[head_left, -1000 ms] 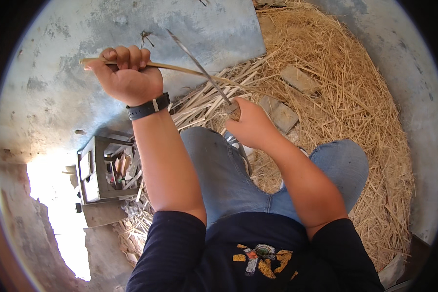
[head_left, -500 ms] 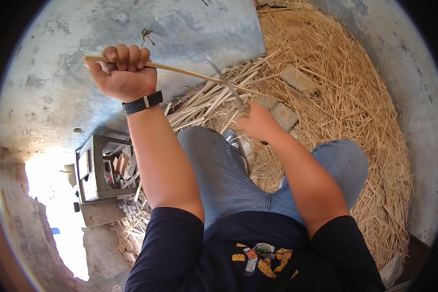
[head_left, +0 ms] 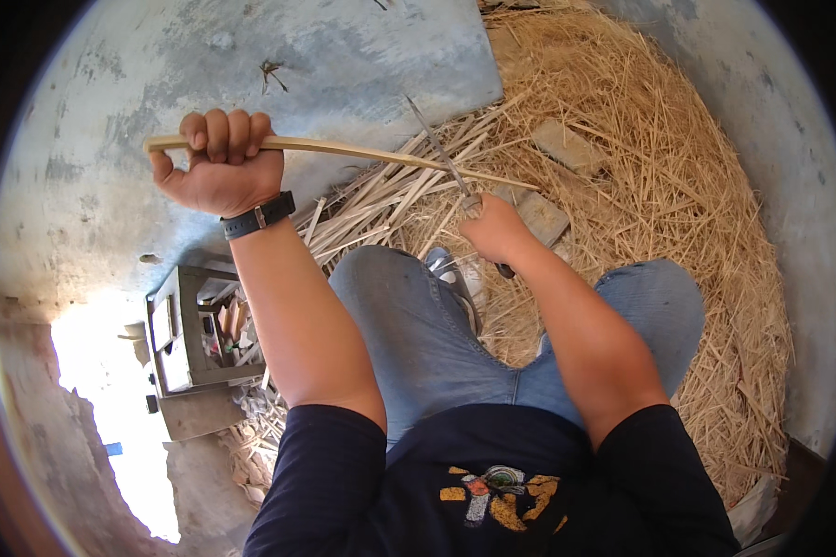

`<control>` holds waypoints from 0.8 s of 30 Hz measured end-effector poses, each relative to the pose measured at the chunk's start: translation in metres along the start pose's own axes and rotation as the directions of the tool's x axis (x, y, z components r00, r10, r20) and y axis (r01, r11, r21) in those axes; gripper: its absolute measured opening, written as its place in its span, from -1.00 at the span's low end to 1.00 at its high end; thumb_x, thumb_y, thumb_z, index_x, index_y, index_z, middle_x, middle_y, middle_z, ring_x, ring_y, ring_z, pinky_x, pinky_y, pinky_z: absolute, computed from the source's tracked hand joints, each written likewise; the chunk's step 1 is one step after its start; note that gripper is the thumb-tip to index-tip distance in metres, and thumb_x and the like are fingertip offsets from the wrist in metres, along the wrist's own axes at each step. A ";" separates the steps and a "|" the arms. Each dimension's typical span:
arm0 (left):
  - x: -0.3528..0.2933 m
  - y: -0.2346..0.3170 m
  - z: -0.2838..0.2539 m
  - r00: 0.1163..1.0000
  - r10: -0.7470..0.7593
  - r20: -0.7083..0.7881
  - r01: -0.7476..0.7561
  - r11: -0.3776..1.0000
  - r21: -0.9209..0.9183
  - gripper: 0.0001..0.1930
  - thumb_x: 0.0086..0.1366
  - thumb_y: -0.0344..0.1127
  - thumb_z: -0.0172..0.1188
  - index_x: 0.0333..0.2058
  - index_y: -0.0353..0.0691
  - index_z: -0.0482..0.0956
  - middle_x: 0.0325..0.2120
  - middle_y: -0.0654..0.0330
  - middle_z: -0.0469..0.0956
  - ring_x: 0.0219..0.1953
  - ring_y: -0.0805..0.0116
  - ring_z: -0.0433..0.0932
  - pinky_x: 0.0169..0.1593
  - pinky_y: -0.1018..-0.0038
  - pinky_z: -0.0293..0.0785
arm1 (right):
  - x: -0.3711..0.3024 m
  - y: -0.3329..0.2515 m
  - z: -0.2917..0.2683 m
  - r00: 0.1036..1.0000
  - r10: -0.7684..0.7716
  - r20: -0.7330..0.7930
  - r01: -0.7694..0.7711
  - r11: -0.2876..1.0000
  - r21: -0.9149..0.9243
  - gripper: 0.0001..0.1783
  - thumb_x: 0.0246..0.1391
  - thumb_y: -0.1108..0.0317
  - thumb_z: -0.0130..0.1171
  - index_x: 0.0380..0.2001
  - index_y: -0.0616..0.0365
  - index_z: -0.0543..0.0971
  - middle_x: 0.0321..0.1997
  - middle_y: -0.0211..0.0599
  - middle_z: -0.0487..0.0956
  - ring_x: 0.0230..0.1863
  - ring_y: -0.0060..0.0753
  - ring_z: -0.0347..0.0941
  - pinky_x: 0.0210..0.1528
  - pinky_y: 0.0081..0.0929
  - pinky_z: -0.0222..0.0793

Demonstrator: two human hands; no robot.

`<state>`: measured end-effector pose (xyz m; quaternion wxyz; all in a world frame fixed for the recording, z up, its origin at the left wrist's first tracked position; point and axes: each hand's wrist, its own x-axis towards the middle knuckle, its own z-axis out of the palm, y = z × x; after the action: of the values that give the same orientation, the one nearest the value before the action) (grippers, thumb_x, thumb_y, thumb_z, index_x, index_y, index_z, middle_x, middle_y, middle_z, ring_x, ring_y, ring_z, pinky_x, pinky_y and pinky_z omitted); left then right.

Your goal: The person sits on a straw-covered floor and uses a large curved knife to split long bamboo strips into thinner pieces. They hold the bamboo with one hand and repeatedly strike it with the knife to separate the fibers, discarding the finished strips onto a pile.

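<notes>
The pale strip (head_left: 344,149), gripped near one end by the left hand (head_left: 221,165) and crossed above the straw (head_left: 687,204) by the knife (head_left: 433,139) clasped in the right hand (head_left: 498,230), could be gouged if the knife were tilted too steeply

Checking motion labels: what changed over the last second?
The left hand, gripping a long, pale tan, wood-like strip, shifted left and slightly toward the body. The right hand moved slightly right; its grey, thin-bladed metal knife now crosses the strip nearer its far end. Nothing newly grasped or released; both grips stayed.
</notes>
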<state>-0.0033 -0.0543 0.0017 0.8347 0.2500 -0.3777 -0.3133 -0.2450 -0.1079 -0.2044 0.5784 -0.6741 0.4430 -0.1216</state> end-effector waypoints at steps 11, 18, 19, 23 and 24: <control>0.002 0.003 -0.005 0.999 -0.041 0.022 0.042 0.999 -0.033 -0.51 0.13 0.30 -0.03 -0.67 0.03 0.24 -0.84 0.45 0.06 -0.76 0.53 -0.03 -0.60 0.53 -0.08 | 0.015 0.020 0.002 0.997 -0.010 -0.070 0.002 0.993 -0.116 -0.54 -0.03 0.29 0.19 -0.06 0.32 0.53 -0.10 0.13 0.62 -0.04 0.09 0.57 0.07 -0.19 0.46; -0.009 0.011 -0.029 1.000 0.002 0.002 -0.002 0.998 -0.063 -0.51 0.12 0.30 0.00 -0.66 0.02 0.27 -0.83 0.45 0.05 -0.76 0.52 -0.05 -0.59 0.51 -0.09 | -0.024 -0.029 0.022 0.947 -0.321 0.032 0.322 0.939 -0.117 -0.58 -0.02 0.32 0.20 -0.07 0.31 0.54 -0.11 0.14 0.62 -0.06 0.10 0.58 0.06 -0.14 0.47; -0.009 0.013 -0.030 1.000 -0.005 0.005 0.006 0.998 -0.058 -0.52 0.12 0.29 -0.03 -0.66 0.02 0.25 -0.83 0.45 0.06 -0.75 0.51 -0.04 -0.59 0.51 -0.08 | -0.021 -0.026 0.018 0.970 -0.244 0.014 0.244 0.959 -0.144 -0.58 -0.03 0.32 0.20 -0.08 0.31 0.55 -0.13 0.16 0.62 -0.07 0.11 0.58 0.05 -0.12 0.47; -0.011 0.008 -0.021 0.999 -0.001 -0.049 0.000 1.000 -0.022 -0.52 0.13 0.28 -0.02 -0.66 0.01 0.24 -0.83 0.45 0.05 -0.76 0.52 -0.05 -0.59 0.52 -0.09 | 0.009 0.008 0.005 0.996 -0.016 -0.084 0.004 0.990 -0.143 -0.60 -0.05 0.31 0.19 -0.12 0.29 0.56 -0.17 0.18 0.63 -0.09 0.13 0.58 0.02 -0.09 0.48; -0.012 0.009 -0.021 0.997 0.008 -0.075 -0.008 1.000 -0.007 -0.52 0.13 0.28 -0.01 -0.66 0.02 0.25 -0.83 0.45 0.04 -0.76 0.53 -0.06 -0.59 0.53 -0.09 | 0.008 0.003 0.003 0.994 0.024 -0.104 -0.036 0.993 -0.114 -0.60 -0.05 0.31 0.18 -0.12 0.27 0.56 -0.17 0.17 0.63 -0.09 0.14 0.58 0.01 -0.08 0.49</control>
<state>0.0097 -0.0359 -0.0103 0.8505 0.2571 -0.3458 -0.3016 -0.2402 -0.1116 -0.2108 0.5169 -0.6925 0.4885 -0.1213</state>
